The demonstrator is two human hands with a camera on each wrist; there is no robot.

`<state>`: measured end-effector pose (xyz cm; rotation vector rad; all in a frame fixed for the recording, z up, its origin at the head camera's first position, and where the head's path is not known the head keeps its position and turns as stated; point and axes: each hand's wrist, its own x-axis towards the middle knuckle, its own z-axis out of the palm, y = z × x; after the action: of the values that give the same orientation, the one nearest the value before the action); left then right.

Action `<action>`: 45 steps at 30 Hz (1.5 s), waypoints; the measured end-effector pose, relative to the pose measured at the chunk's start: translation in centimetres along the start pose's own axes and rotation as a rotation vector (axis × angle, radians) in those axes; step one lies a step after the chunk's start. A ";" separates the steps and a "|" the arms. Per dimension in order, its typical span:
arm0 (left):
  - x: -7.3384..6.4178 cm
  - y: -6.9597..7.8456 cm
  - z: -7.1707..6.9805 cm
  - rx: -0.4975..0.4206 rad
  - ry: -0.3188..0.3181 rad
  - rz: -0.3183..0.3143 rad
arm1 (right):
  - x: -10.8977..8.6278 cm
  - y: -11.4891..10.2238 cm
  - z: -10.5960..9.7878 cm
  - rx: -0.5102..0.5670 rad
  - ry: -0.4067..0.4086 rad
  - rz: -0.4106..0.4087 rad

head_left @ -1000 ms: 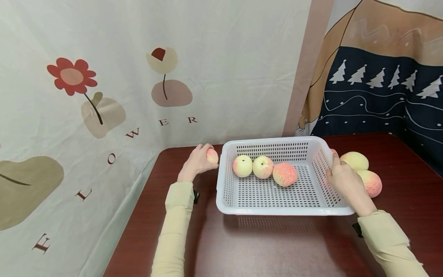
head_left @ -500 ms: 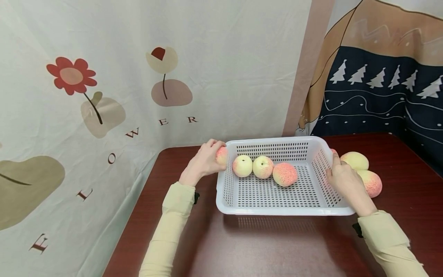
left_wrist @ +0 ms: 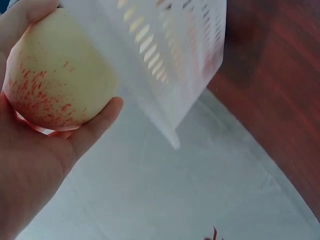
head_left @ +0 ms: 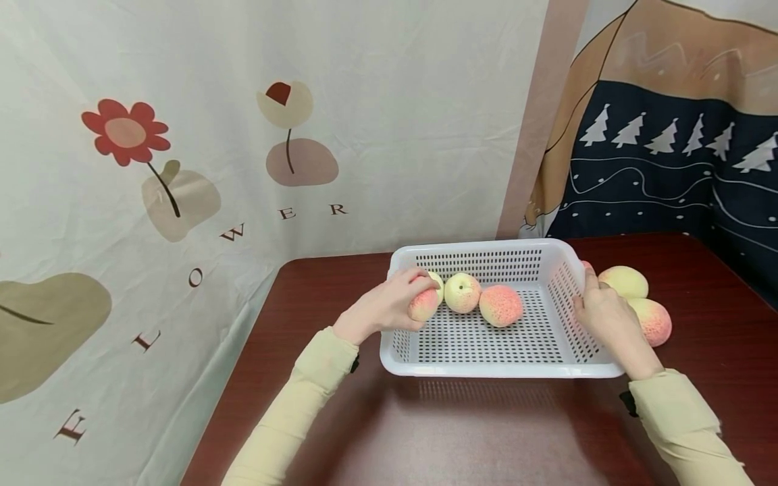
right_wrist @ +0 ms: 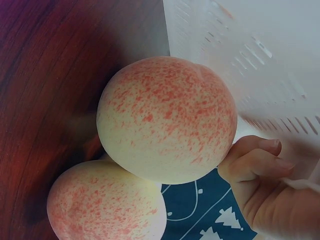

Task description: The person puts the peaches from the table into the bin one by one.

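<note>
My left hand holds a peach over the left part of a white plastic basket. In the left wrist view, fingers and thumb wrap round this pale, red-speckled peach, close to the basket wall. Inside the basket sit a yellowish peach, a redder peach, and a third peach partly hidden by the left hand. At the right end, my right hand grips the basket's rim. Its curled fingers show in the right wrist view.
Outside the basket, to the right, lie a pale peach and a redder peach, with a bit of another peach showing behind the rim. The dark red table meets a printed white cloth at the back.
From left of the basket, my left hand has carried its peach rightward across the rim to above the basket's inside. The right hand and the basket have stayed in place.
</note>
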<state>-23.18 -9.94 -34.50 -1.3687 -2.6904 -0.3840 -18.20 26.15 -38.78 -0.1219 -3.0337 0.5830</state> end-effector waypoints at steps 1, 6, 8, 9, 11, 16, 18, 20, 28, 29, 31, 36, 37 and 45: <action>0.1 0.1 0.3 0.003 -0.014 0.015 | 0.0 0.0 0.0 0.001 0.002 0.000; 0.4 0.5 1.7 0.044 -0.144 0.030 | 0.0 -0.1 0.1 0.003 0.001 0.008; 0.4 0.7 2.2 0.074 -0.205 0.017 | 0.0 -0.1 0.1 0.000 0.002 0.008; 0.4 0.9 2.4 0.091 -0.233 0.009 | 0.0 -0.1 0.1 0.000 0.001 0.008; 0.4 1.2 2.8 0.114 -0.279 -0.005 | 0.0 -0.1 0.1 0.000 0.000 0.008; 0.3 1.7 3.5 0.163 -0.354 -0.031 | 0.0 -0.1 -0.1 -0.002 -0.006 0.010; 0.3 1.8 3.7 0.187 -0.376 -0.042 | 0.0 -0.1 -0.1 -0.002 -0.008 0.010; 0.3 1.9 3.8 0.206 -0.390 -0.045 | 0.0 -0.1 -0.1 -0.003 -0.007 0.008; 0.2 2.0 4.1 0.247 -0.382 -0.025 | 0.1 -0.2 -0.1 -0.008 -0.001 0.006; 0.2 2.1 4.1 0.248 -0.380 -0.025 | 0.1 -0.2 -0.1 -0.007 0.000 0.005; 0.2 2.1 4.2 0.256 -0.378 -0.027 | 0.0 -0.3 -0.1 -0.004 0.005 -0.001; 0.1 2.3 4.3 0.271 -0.380 -0.037 | -0.1 -0.3 -0.1 0.000 0.018 -0.014; 0.1 2.3 4.3 0.272 -0.381 -0.038 | -0.1 -0.3 -0.1 0.000 0.019 -0.014; 0.3 2.2 4.2 0.248 -0.395 -0.041 | -0.1 -0.1 -0.1 -0.004 0.000 0.000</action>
<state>-21.44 -7.32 -38.13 -1.4423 -2.9423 0.2402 -18.12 26.04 -38.65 -0.1223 -3.0348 0.5770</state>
